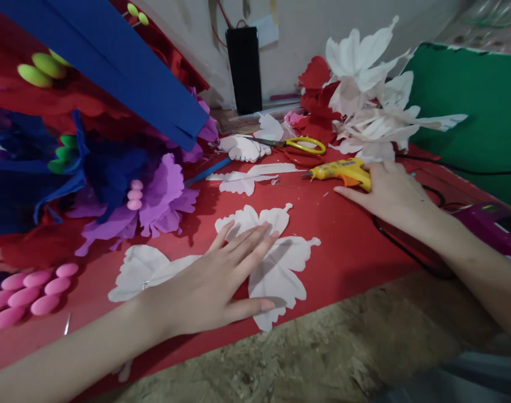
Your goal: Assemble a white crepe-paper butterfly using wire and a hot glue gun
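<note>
My left hand [221, 274] lies flat with its fingers spread, resting over white butterfly-shaped cutouts. One white butterfly cutout [280, 280] shows past its fingertips and thumb. Another white cutout [141, 268] lies beside the wrist, partly under the hand, with a small metallic piece on it. At the right, my right hand [393, 190] is around the rear of a yellow hot glue gun [343, 170], its thumb stretched along the near side. The gun's nozzle points left, low over the red surface. My other right fingers are partly hidden.
Yellow-handled scissors [305, 146] lie behind the gun among more white cutouts [238, 182]. Blue, purple and red flower decorations [163, 196] crowd the left. Pink oval pieces [32, 291] lie front left. A phone [244, 70] leans at the back. White butterflies [360, 67] stand before a green panel [469, 112].
</note>
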Motion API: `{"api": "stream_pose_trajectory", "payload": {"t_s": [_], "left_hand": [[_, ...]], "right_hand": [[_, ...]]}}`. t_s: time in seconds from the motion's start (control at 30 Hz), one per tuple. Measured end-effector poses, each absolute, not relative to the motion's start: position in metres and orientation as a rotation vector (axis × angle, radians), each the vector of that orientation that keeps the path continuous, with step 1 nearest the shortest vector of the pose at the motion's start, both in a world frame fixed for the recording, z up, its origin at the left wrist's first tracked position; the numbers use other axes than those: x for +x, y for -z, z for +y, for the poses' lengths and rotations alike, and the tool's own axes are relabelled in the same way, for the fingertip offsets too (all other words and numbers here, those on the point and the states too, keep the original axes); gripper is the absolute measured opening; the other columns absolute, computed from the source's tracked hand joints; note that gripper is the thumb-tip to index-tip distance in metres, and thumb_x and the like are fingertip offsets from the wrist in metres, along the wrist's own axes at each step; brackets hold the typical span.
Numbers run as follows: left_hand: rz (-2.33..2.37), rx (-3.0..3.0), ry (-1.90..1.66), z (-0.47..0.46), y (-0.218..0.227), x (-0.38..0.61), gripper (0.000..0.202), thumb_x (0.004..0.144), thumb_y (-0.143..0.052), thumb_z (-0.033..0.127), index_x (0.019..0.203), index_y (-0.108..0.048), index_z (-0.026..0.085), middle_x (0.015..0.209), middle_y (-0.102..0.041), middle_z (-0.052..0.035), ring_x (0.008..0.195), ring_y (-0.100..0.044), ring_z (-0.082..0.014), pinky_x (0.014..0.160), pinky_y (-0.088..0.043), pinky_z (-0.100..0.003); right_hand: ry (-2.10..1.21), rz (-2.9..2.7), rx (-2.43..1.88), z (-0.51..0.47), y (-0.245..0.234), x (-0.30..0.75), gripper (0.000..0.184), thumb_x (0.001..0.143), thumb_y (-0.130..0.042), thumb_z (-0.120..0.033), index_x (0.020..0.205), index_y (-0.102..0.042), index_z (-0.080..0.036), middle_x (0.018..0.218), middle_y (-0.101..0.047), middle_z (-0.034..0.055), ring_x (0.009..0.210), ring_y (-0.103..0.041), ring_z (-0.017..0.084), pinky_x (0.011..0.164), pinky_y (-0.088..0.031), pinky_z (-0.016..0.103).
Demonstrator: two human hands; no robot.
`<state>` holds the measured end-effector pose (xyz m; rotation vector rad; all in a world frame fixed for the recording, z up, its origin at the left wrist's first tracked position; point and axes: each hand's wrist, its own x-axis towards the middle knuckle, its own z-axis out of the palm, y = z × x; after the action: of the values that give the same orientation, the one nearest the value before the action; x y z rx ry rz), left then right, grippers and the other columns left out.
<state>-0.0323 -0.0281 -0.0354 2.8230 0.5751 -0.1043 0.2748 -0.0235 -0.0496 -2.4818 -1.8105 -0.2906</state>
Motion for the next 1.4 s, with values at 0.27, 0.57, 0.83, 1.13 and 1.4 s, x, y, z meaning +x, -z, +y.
{"api": "stream_pose_trajectory", "payload": {"t_s": [0.27,0.57,0.83,1.13,1.4], "left_hand": [[0.607,2.88,0.082,-0.037,0.034,-0.036,0.062,0.094,-0.033,0.054,0.147,-0.017,0.027,0.154,-0.015,-0.0164,0.141,-0.016,-0.0361,0.105,-0.03,-0.062],[0.587,2.984,0.021,-0.046,0.048,-0.043,0.056,0.094,-0.031,0.053,0.143,-0.031,0.026,0.149,-0.025,-0.0238,0.137,-0.028,-0.0371,0.101,-0.032,-0.064],[0.563,3.049,-0.021,-0.044,0.049,-0.042,0.054,0.095,-0.031,0.051,0.141,-0.034,0.023,0.145,-0.03,-0.0281,0.135,-0.031,-0.0387,0.095,-0.037,-0.066],[0.57,3.044,-0.033,-0.045,0.051,-0.043,0.056,0.093,-0.035,0.053,0.141,-0.034,0.025,0.145,-0.031,-0.0276,0.135,-0.032,-0.0391,0.096,-0.036,-0.066],[0.579,3.031,-0.075,-0.046,0.051,-0.043,0.055,0.093,-0.038,0.052,0.141,-0.036,0.025,0.145,-0.033,-0.0253,0.134,-0.034,-0.0393,0.098,-0.033,-0.066]], "right_hand": [[0.361,-2.122,-1.888,-0.037,0.045,0.254,0.043,0.088,-0.042,-0.041,0.117,-0.056,-0.013,0.118,-0.053,0.0122,0.113,-0.047,0.022,0.101,-0.04,0.038],[0.205,-2.725,-0.853,-0.058,0.067,0.218,0.044,0.096,-0.034,-0.033,0.127,-0.053,-0.008,0.137,-0.044,0.0073,0.129,-0.039,0.015,0.107,-0.041,0.033],[0.155,-2.736,-0.852,-0.057,0.069,0.218,0.045,0.096,-0.034,-0.034,0.127,-0.053,-0.008,0.137,-0.044,0.0059,0.128,-0.042,0.016,0.107,-0.042,0.034],[0.054,-2.735,-0.872,-0.057,0.068,0.218,0.045,0.096,-0.035,-0.034,0.129,-0.049,-0.007,0.138,-0.042,0.0073,0.13,-0.039,0.015,0.11,-0.039,0.032],[-0.102,-2.696,-0.92,-0.058,0.068,0.217,0.046,0.095,-0.036,-0.034,0.132,-0.044,-0.007,0.136,-0.044,0.0091,0.131,-0.038,0.013,0.11,-0.039,0.033]]}}
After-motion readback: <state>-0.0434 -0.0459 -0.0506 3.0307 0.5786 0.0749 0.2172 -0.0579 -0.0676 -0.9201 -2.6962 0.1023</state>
